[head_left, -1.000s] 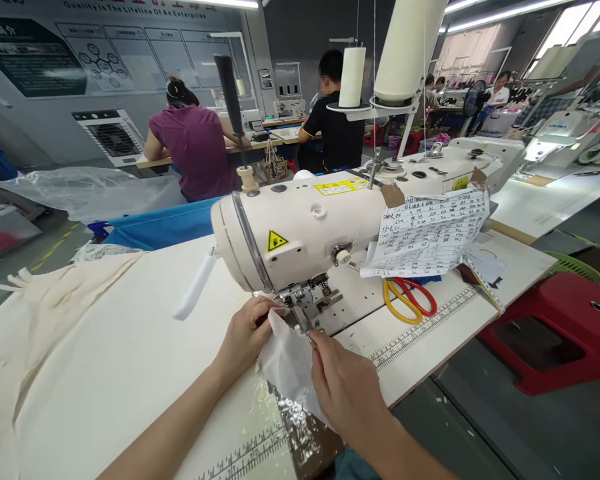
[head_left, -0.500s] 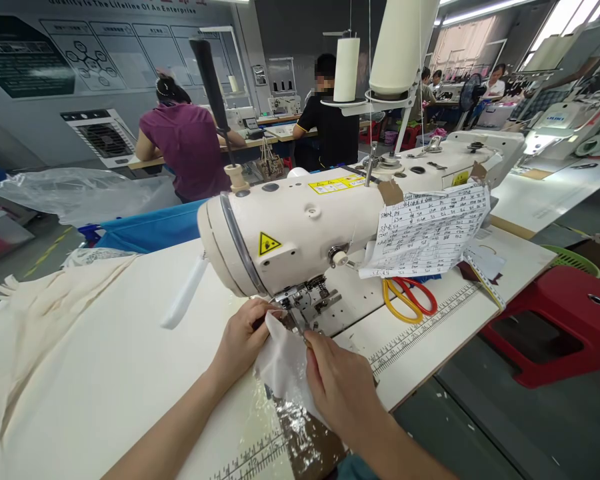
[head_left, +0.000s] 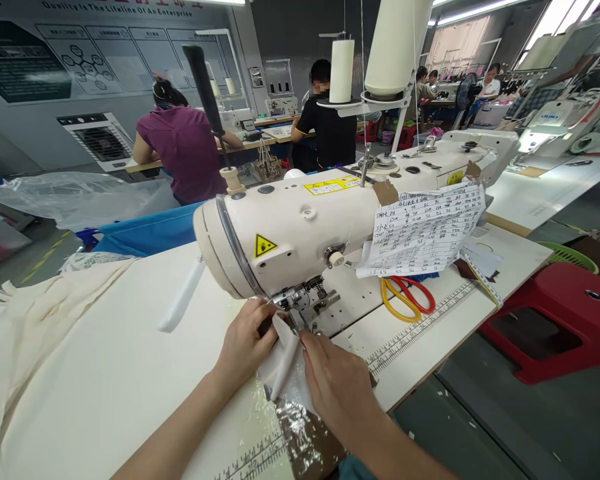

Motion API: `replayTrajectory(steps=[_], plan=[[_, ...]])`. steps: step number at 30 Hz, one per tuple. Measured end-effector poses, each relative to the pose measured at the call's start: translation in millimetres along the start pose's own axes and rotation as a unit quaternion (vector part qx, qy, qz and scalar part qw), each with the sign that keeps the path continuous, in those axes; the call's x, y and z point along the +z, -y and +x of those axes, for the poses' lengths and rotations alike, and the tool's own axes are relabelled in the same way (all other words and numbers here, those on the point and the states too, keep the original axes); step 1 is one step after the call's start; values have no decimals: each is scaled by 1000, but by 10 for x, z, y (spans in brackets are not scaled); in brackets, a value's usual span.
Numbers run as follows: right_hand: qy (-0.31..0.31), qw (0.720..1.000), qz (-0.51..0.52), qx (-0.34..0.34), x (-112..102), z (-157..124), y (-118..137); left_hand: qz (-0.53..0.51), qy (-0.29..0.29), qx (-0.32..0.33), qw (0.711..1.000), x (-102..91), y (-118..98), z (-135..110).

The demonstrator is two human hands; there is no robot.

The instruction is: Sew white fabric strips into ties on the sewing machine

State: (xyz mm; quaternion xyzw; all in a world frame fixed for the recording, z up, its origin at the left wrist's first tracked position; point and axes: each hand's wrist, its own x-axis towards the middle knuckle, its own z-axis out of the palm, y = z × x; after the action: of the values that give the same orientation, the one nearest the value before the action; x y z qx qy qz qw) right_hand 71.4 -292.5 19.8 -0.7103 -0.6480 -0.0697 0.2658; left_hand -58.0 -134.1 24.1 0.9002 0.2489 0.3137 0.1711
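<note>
My left hand (head_left: 247,340) pinches the left edge of a small white fabric piece (head_left: 286,360) just under the presser foot (head_left: 300,308) of a cream sewing machine (head_left: 300,227). My right hand (head_left: 337,383) lies on the fabric's right side, fingers pressed together on it, fingertips close to the needle area. The fabric is folded into a narrow ridge between the two hands. It rests on the white table (head_left: 105,373).
Yellow-and-red-handled scissors (head_left: 405,300) lie right of the needle, under a paper sheet (head_left: 425,230) taped to the machine. Cream cloth (head_left: 25,327) spreads at the left. A red stool (head_left: 555,320) stands at the right. Other people sit at machines behind.
The fabric has been drawn in and folded tighter under the presser foot. Both hands have edged closer together toward the needle. The view has shifted slightly.
</note>
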Motion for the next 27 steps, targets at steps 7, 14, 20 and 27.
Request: replayTrajectory(steps=[7,14,20,27], plan=[[5,1000,-16,1,-2,10,13,60,-3,36,998,30,45,23],[23,1000,-17,5,-11,21,22,-25,23,-82,996,-8,53,41],[30,999,-27,31,-2,37,54,-28,24,-119,992,-21,81,32],[32,998,-32,38,19,74,70,62,-8,67,996,-22,74,11]])
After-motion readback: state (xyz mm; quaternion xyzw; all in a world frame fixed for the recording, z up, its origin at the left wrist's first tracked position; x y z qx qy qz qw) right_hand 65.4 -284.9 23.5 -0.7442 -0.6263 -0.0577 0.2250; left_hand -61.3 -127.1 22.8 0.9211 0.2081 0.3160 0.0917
